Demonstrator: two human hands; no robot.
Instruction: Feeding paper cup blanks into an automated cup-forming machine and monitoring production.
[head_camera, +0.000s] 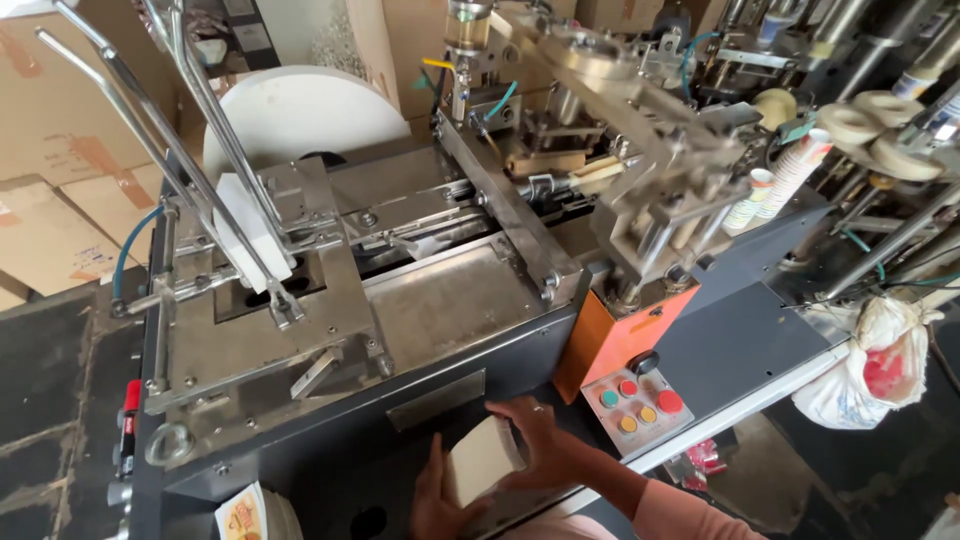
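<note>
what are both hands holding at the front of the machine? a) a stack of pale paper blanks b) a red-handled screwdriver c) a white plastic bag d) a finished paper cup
a: the left hand and right hand grip either side of a stack of pale paper blanks, low against the dark machine front.

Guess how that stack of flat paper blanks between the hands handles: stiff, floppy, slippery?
The stack of paper blanks is probably light and fairly stiff as a block: it keeps flat edges between the left hand and right hand. Loose smooth sheets likely slide or fan unless squeezed from both sides.
</note>
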